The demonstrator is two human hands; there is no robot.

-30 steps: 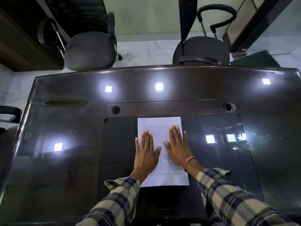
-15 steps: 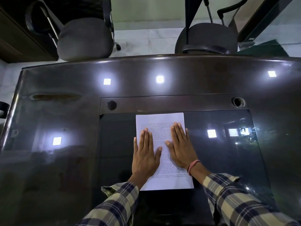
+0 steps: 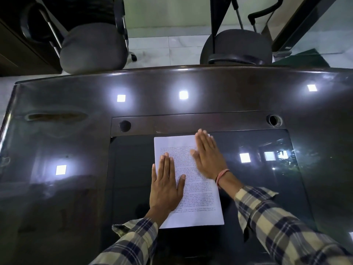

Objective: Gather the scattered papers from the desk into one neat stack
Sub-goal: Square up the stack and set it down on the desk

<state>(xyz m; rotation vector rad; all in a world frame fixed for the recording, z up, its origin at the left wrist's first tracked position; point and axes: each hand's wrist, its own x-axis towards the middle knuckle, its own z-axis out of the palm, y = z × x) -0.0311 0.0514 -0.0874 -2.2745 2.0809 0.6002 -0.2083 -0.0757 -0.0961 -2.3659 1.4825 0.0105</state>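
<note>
A stack of white printed papers (image 3: 198,203) lies squared on the dark glass inset of the desk (image 3: 133,169), straight in front of me. My left hand (image 3: 165,185) lies flat on the stack's left side, fingers straight and together. My right hand (image 3: 209,155) lies flat over the stack's upper right corner, its fingertips reaching the top edge. Neither hand curls round the sheets. I see no loose sheet elsewhere on the desk.
The glossy dark desk top (image 3: 191,83) reflects square ceiling lights. Two round cable holes (image 3: 124,125) (image 3: 273,120) sit just behind the glass inset. Two office chairs (image 3: 91,46) (image 3: 236,46) stand beyond the far edge.
My right hand has slid up and right along the stack, from its middle to the upper right corner. My left hand stays flat on the left side.
</note>
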